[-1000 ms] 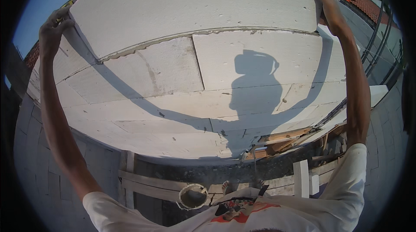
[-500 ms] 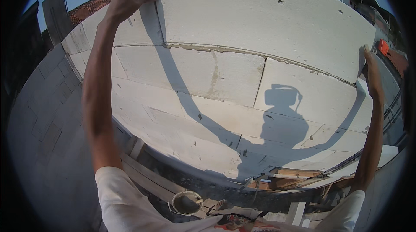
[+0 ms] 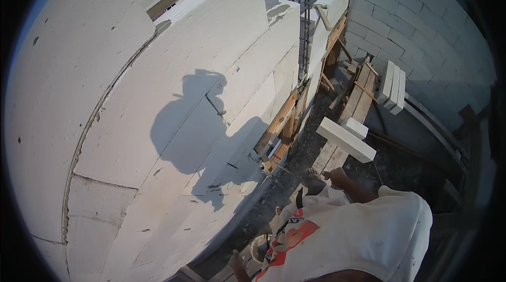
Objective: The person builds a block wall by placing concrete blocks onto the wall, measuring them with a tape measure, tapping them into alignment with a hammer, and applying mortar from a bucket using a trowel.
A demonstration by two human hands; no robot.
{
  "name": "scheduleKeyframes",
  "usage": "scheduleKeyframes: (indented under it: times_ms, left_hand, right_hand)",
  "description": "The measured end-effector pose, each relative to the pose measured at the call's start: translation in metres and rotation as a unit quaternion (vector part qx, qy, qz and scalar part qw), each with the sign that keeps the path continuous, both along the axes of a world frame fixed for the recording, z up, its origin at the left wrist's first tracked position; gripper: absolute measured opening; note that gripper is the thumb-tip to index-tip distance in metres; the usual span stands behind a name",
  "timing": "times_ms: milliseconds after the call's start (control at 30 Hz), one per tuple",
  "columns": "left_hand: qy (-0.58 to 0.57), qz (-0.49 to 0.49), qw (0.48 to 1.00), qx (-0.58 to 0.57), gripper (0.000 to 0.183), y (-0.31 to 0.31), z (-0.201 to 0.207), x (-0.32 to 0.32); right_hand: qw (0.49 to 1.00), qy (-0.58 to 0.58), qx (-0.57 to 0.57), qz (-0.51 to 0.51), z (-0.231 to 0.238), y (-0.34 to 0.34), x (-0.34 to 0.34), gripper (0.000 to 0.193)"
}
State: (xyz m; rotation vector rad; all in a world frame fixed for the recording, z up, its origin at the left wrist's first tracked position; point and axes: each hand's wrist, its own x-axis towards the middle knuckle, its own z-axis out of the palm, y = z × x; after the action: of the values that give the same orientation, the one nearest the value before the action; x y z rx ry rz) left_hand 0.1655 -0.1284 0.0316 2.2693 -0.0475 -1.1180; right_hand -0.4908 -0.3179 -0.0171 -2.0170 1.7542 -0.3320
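White block there, lying on planks right of the tall wall. The right hand is right of the wall, the left hand near its foot; I can't tell whether either is clasped.

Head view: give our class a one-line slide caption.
A person's shadow falls on a white block wall; left hand appears by a bucket, right hand by blocks on planks.
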Motion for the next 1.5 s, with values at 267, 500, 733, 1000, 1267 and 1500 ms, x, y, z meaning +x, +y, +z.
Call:
scheduleKeyframes:
  times_ms: [267, 500, 733, 1000, 1267, 1500]
  left_hand:
    - [0.193, -0.310, 0.929, 0.059, 0.066, -0.114, -0.003, -0.153]
    - [0.173, -0.342, 0.920, 0.079, 0.067, -0.146, 0.056, -0.219]
    - [0.173, -0.322, 0.928, 0.066, 0.068, -0.105, 0.089, -0.314]
    - [0.048, -0.228, 0.973, 0.002, 0.051, -0.071, 0.110, -0.347]
    - [-0.320, 0.047, 0.934, -0.152, 0.057, -0.086, 0.283, -0.194]
    - [-0.694, 0.070, 0.668, -0.261, 0.055, -0.135, 0.559, -0.018]
  right_hand:
    - [0.735, -0.393, 0.205, -0.513, 0.112, -0.107, -0.133, 0.066]
    - [0.857, -0.305, -0.227, -0.347, 0.247, -0.426, -0.274, 0.075]
    - [0.916, -0.263, -0.182, -0.240, 0.237, -0.660, -0.406, 0.083]
    - [0.937, -0.192, -0.269, -0.116, 0.196, -0.759, -0.432, 0.014]
    - [0.858, -0.396, -0.168, -0.281, 0.264, -0.632, -0.331, 0.020]
    - [0.766, -0.556, -0.185, -0.265, 0.353, -0.421, -0.207, 0.032]
